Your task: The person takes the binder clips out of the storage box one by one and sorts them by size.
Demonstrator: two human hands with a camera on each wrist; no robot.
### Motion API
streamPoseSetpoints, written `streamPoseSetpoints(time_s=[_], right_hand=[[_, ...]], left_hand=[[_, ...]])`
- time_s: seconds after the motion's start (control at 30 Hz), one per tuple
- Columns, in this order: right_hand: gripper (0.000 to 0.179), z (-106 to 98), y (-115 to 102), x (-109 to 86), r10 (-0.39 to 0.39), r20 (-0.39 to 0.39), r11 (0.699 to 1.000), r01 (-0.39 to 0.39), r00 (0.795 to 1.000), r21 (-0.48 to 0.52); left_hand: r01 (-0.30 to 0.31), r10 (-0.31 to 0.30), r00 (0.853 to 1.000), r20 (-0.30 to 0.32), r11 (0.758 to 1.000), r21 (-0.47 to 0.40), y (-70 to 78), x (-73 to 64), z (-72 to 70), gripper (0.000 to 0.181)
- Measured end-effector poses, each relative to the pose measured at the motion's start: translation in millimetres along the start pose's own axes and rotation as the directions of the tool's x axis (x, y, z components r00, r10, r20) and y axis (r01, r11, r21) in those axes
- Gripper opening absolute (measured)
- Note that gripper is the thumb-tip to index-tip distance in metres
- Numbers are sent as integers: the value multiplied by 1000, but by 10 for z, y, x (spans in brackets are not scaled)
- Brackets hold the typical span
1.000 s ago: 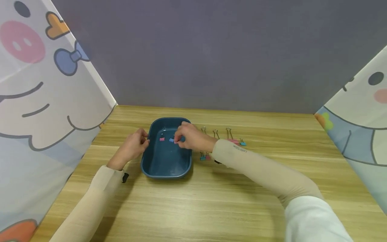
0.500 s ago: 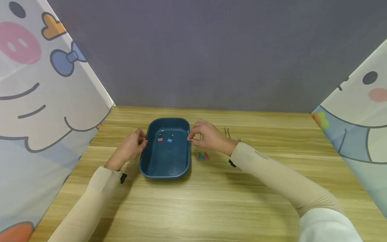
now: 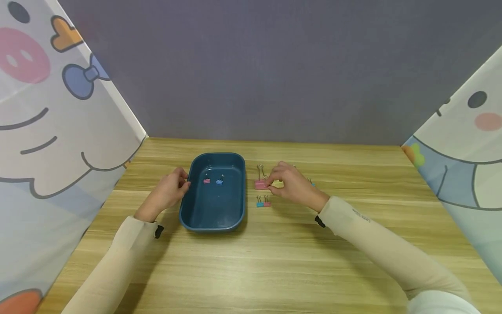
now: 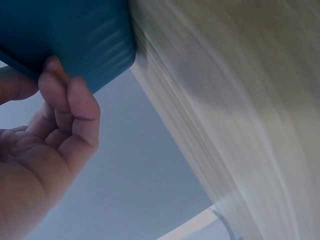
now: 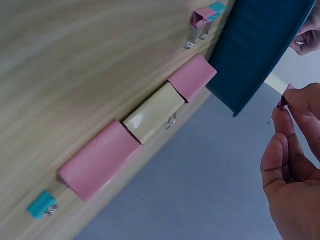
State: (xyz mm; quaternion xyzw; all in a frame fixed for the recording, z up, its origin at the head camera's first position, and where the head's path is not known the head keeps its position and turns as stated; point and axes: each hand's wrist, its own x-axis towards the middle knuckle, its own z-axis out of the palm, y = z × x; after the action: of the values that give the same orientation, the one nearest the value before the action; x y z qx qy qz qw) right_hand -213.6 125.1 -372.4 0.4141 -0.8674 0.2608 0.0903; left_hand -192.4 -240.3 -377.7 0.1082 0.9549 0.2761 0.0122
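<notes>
My left hand (image 3: 169, 188) pinches the left rim of the dark blue plastic tray (image 3: 213, 213); in the left wrist view its curled fingers (image 4: 82, 100) meet the tray wall. A small pink binder clip (image 3: 206, 181) and a small blue binder clip (image 3: 219, 182) lie inside the tray. My right hand (image 3: 294, 185) is in the air to the right of the tray. It pinches a small pink binder clip (image 5: 283, 101) between thumb and finger, seen in the right wrist view. In the head view this hand overlaps the row of larger clips and partly hides it.
On the wooden table (image 3: 251, 266), a large pink clip (image 5: 192, 77), a yellow one (image 5: 155, 112) and another large pink one (image 5: 100, 160) form a row, with a small teal clip (image 5: 42, 204) at its end. Nearer me lie a small teal clip (image 3: 260, 204) and a pink one (image 3: 267, 204).
My right hand has moved right, out from over the tray, past its right rim, carrying the small pink binder clip. The left hand keeps its place at the tray's left rim.
</notes>
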Motion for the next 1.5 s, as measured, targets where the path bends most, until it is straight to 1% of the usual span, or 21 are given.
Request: streamPoseSetpoints(time_s=[0.2,0.3,0.4,0.5,0.67,0.87,1.0,1.23,1.43,1.5], right_hand=[[9,24,47,-119,69,90,997,-68,994,-23],[11,47,71,-189,85,124,996,-82,989,-29],[10,87,99,-247,81,143,997,-77,986,-32],[9,141,139,-287,70,149,997,-66,986,-26],[8,222,185,-313,46,160,999,-48,986,11],[11,267,212,-337,60,181,997,-68,982,38],[12,277,208,-337,80,201,995,-89,976,35],[11,282,174,-331,99,220,993,-111,970,43],[9,230,144,-314,124,196,989,-136,973,49],[9,199,119,-291,114,182,991,-124,977,42]], left_hand=[[-6,6,1000,-10,1000,-8,-4,-5,0,17],[-5,5,1000,-11,1000,-7,-15,-6,6,17],[-1,1,1000,-12,1000,-2,-18,-9,7,17],[1,-1,1000,-9,1000,-2,-14,-7,2,18],[13,-13,1000,-1,1000,-5,-5,-2,-8,19],[11,-11,1000,4,1000,-9,18,5,-23,19],[8,-8,1000,5,1000,-13,26,3,-29,19],[23,-23,1000,16,1000,-17,22,7,-16,19],[18,-17,1000,16,1000,-12,16,5,6,19],[17,-17,1000,17,1000,-11,14,3,10,19]])
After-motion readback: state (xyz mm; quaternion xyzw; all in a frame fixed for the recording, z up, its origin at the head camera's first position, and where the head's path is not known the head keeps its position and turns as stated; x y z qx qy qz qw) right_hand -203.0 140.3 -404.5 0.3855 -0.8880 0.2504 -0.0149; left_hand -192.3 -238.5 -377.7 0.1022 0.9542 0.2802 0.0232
